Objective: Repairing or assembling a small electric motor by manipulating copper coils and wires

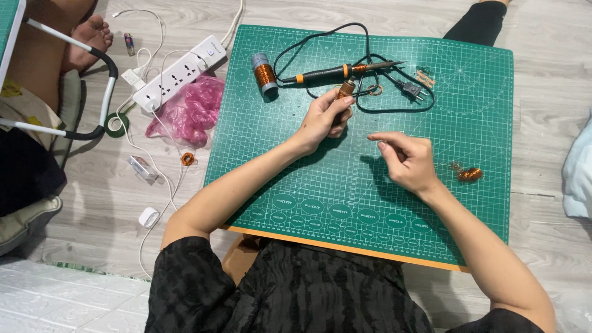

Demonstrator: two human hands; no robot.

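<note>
My left hand [324, 117] grips a small spool of copper wire [345, 90] upright over the green cutting mat [431, 203]. My right hand [404, 159] hovers to the right of it with thumb and forefinger pinched together, apparently on a thin wire that is too fine to see. A soldering iron [339, 70] with a black and orange handle lies just beyond the spool, its black cord [394, 98] looped around it. A second, larger copper wire spool [265, 74] lies at the mat's far left.
A tangle of copper wire [468, 174] lies on the mat's right. Left of the mat on the floor lie a white power strip [179, 73], a pink plastic bag [188, 111], a small copper coil [188, 159], white cables and green tape [117, 124]. Another person's foot [86, 40] is at top left.
</note>
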